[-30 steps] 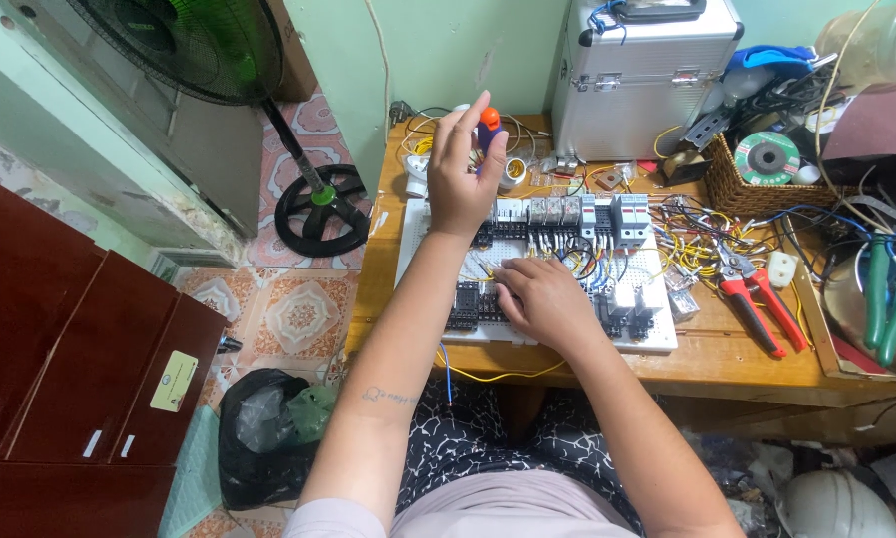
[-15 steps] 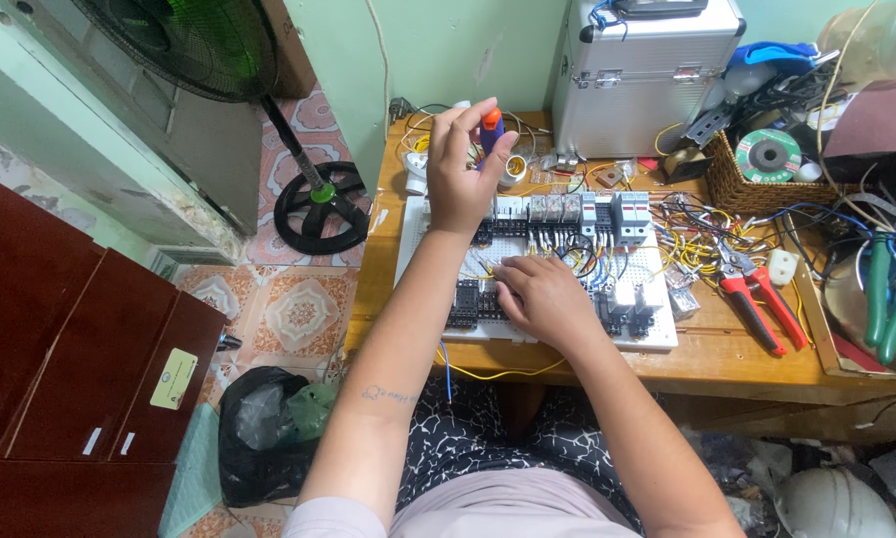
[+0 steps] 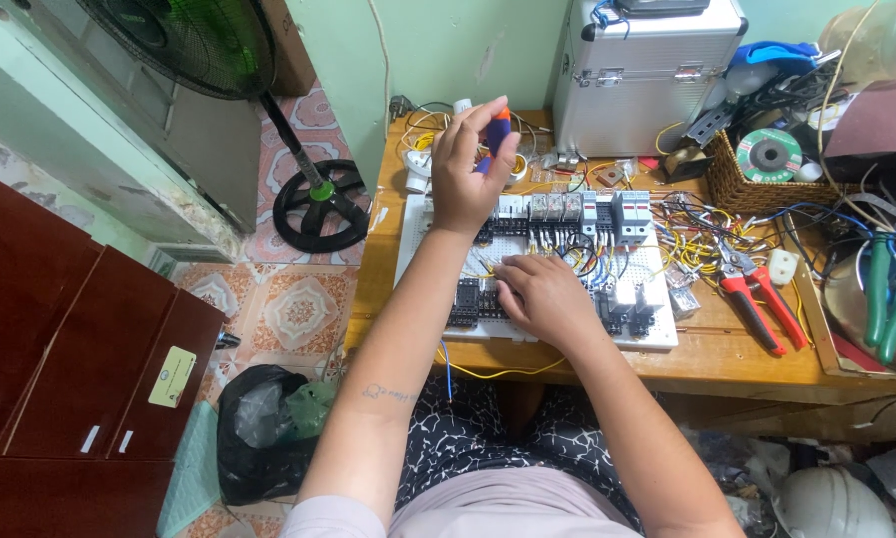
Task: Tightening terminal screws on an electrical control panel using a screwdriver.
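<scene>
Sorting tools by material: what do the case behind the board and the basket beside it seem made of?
The case looks like ribbed aluminium: silvery matte panels, shiny metal latches. The basket looks like woven wicker or rattan: brown interlaced strands, though it might be plastic imitation.

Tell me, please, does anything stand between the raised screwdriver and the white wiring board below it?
Nothing visible does. The left hand holds the screwdriver over the board's top edge; the right hand rests lower down on the board, aside.
</scene>
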